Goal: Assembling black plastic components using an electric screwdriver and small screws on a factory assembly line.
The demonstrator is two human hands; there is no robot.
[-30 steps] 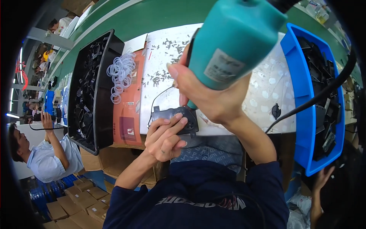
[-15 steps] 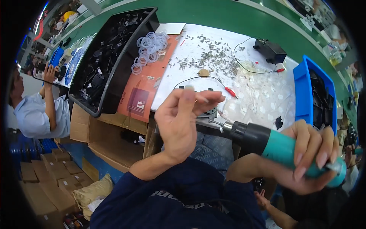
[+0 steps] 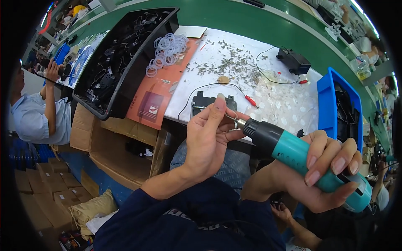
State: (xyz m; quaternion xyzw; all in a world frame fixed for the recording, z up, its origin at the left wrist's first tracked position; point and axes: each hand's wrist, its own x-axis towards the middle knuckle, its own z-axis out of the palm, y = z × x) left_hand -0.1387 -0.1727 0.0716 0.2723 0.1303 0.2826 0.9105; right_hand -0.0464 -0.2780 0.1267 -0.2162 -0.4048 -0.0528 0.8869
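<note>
We see pale block lettering across the folds of our navy sweatshirt (image 3: 184, 215) and more on our grey trousers (image 3: 228, 167). The orange-red cardboard sheet (image 3: 138, 100) bears a dark printed panel with a white mark, and its smaller print is too fine to read.

Our right hand (image 3: 331, 169) is wrapped around an electric screwdriver (image 3: 295, 148), a rounded cylinder of teal casing with a ribbed black collar and a slim metal bit (image 3: 231, 117). It is held in the air at the table's near edge, its long axis slanting from lower right to upper left, bit toward our left hand (image 3: 207, 140). There the thumb and fingers draw narrow about the bit's tip; we cannot tell whether they pinch a screw.

Just beyond them a flat black plastic housing (image 3: 202, 101) with small raised tabs lies on the white work surface (image 3: 182, 94), partly hidden. A thin black lead with a red clip (image 3: 251, 101) curves around it, and small metal screws (image 3: 234, 62) are strewn farther back. Glossy translucent rings (image 3: 167, 50) are heaped beside the black plastic bin (image 3: 140, 67); a blue plastic bin (image 3: 325, 98) stands at right.
</note>
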